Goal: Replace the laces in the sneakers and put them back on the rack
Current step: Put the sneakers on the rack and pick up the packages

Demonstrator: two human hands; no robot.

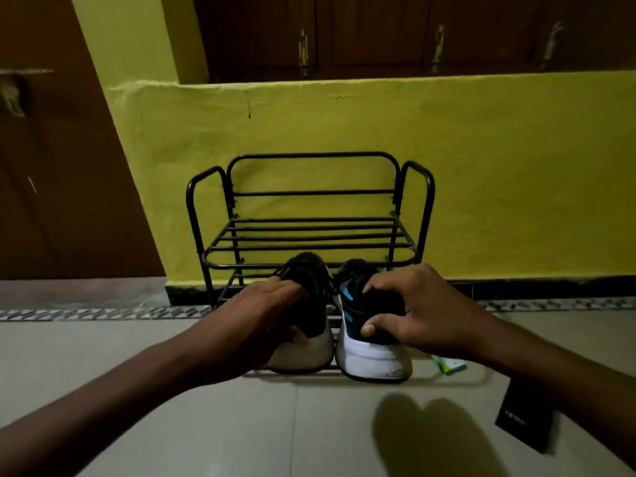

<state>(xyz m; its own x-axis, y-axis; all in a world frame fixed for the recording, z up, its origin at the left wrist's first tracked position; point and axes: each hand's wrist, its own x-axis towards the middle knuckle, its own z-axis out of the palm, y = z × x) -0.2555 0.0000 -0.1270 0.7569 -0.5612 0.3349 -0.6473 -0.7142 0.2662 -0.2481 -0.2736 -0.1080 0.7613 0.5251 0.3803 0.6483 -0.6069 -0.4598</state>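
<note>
Sneakers sit as a pair, heels toward the camera, on the lowest bars of the rack (pixel 309 235), a black frame of thin round metal tubing that stands on the pale tiled floor (pixel 137 407) against a rough yellow-plastered wall (pixel 481 166). Its upper shelf of parallel bars carries nothing. The left sneaker (pixel 306 352) and the right sneaker (pixel 373 356) stand just beside each other, almost touching at the heels; both have dark fabric uppers over thick, smooth, pale rounded soles, and the right one shows blue accents on its inner side. Dark laces seem threaded on the left one, though the dim light leaves that uncertain.

The left hand (pixel 261 318) is curled around the left sneaker from its outer side, fingers over the collar and thumb low at the heel. The right hand (pixel 413 311) is clamped on the right sneaker, fingers hooked over the collar, thumb pressed on the heel counter.

Whether the pair is being set down or lifted cannot be told. Either way, it would help to keep both soles flat across two bars so neither slips between them, and to hold by the firm heel, not the soft upper.

Beside the rack lie a small green packet (pixel 449 364) and a dark card tag (pixel 526 418)
</note>
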